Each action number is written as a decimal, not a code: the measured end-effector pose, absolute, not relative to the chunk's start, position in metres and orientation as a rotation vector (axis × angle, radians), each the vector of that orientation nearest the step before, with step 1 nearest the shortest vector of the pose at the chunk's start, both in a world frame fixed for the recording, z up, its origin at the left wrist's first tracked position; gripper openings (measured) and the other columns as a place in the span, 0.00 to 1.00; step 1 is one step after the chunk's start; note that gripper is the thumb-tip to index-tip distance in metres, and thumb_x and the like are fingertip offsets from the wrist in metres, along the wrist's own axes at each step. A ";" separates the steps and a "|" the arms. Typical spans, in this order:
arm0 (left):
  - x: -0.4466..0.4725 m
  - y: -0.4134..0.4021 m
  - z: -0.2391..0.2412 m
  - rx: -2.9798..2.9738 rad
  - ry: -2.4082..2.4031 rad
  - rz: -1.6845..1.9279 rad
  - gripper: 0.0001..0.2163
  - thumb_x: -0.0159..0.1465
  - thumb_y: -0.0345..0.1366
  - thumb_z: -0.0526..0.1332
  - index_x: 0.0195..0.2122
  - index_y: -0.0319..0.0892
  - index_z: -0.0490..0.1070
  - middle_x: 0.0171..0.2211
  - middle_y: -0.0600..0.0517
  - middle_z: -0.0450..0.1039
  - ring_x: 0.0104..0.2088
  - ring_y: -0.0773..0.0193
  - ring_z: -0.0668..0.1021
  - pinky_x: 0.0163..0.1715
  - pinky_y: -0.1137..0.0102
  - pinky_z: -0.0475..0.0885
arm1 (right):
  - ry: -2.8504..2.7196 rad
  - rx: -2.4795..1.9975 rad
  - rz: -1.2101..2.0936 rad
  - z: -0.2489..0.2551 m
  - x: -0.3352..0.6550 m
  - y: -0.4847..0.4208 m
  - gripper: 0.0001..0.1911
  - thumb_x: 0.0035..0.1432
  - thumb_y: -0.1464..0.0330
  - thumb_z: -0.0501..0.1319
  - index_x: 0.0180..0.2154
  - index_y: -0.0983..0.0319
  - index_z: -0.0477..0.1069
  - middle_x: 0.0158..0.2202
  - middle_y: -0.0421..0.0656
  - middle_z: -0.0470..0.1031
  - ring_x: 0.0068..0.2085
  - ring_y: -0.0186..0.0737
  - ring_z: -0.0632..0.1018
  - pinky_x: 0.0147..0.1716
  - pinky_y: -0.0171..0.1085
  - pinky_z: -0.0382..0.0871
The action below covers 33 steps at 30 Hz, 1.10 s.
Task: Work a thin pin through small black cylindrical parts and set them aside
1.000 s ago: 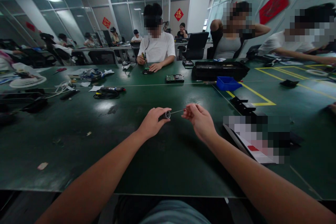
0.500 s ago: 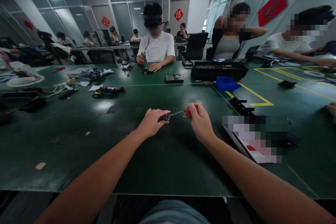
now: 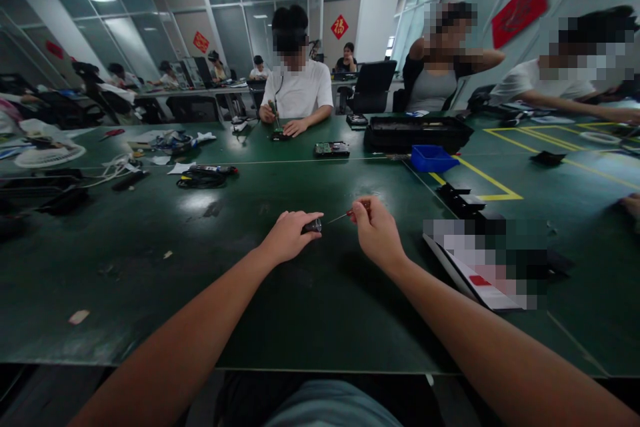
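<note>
My left hand (image 3: 289, 235) is closed around a small dark cylindrical part (image 3: 313, 227) with a metal end, held just above the green table (image 3: 310, 307). My right hand (image 3: 376, 232) pinches the red-tipped end of a thin metal rod (image 3: 338, 217) that points toward the part's end. The two hands are a short gap apart, in front of me at the table's middle.
A flat blurred object with a white and red sheet (image 3: 480, 277) lies to the right of my right hand. Farther off are a blue bin (image 3: 431, 158), a black tray (image 3: 417, 133), a circuit board (image 3: 332, 148), coiled cables (image 3: 203, 177) and black parts (image 3: 460, 199). People sit across and at the right.
Both hands have sunk slightly toward the table. The dark part has turned, so its round metal end no longer faces me, and the rod now tilts down toward it.
</note>
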<state>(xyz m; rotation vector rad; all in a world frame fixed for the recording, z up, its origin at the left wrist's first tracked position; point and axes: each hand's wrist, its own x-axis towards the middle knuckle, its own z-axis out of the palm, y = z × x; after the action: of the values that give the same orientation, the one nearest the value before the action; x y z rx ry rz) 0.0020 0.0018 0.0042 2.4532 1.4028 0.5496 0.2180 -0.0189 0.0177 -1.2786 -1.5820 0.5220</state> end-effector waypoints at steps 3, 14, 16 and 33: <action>0.000 0.004 0.001 2.447 1.372 0.566 0.22 0.66 0.40 0.62 0.61 0.48 0.68 0.45 0.48 0.75 0.47 0.54 0.75 0.52 0.56 0.66 | -1.555 -1.273 0.547 0.017 0.219 -0.018 0.11 0.68 0.60 0.52 0.38 0.57 0.67 0.31 0.42 0.75 0.33 0.42 0.76 0.36 0.41 0.66; 0.002 0.004 0.003 2.530 1.340 0.540 0.22 0.65 0.38 0.64 0.60 0.48 0.69 0.46 0.48 0.76 0.48 0.55 0.74 0.52 0.58 0.65 | -1.623 -1.217 0.584 0.014 0.218 -0.016 0.11 0.68 0.60 0.52 0.38 0.58 0.67 0.30 0.41 0.75 0.33 0.41 0.76 0.36 0.40 0.67; 0.001 0.004 0.002 2.536 1.356 0.527 0.21 0.65 0.39 0.64 0.60 0.49 0.69 0.47 0.48 0.76 0.49 0.54 0.74 0.52 0.57 0.65 | -1.654 -1.246 0.540 0.016 0.218 -0.017 0.10 0.68 0.61 0.52 0.38 0.58 0.67 0.30 0.41 0.74 0.32 0.41 0.76 0.34 0.40 0.66; 0.008 -0.005 0.014 2.024 1.452 0.962 0.17 0.67 0.34 0.59 0.57 0.44 0.65 0.51 0.46 0.73 0.51 0.56 0.75 0.54 0.60 0.69 | -1.593 -1.309 0.471 0.020 0.220 -0.019 0.11 0.68 0.61 0.52 0.39 0.58 0.68 0.31 0.43 0.76 0.33 0.43 0.76 0.34 0.39 0.65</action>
<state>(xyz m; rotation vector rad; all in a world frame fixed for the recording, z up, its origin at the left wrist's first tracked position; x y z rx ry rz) 0.0079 -0.0045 0.0145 2.0239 1.4524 0.9617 0.2197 -0.0187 0.0196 -1.3089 -1.5929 0.4713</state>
